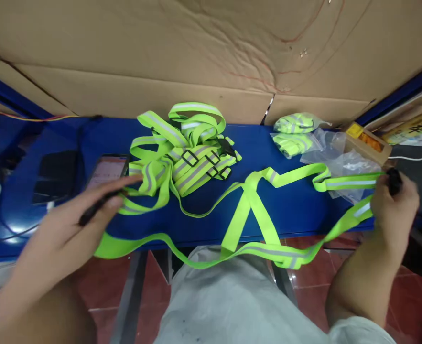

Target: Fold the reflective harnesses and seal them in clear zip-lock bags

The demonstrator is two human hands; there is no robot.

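A neon-yellow reflective strap harness with grey stripes is stretched between my two hands, its lower band sagging past the table's front edge. On the left, my left hand is closed on one end of it, where a slim black piece shows between thumb and fingers. My right hand grips the other end, with two bands coming out of the fist and a black buckle at its top. Nearer my left hand lies a pile of similar straps with black slide buckles.
The blue table backs onto a cardboard wall. Two bagged straps, clear plastic bags and a small cardboard box stand at the right. A lit phone and a dark flat object lie left, among cables.
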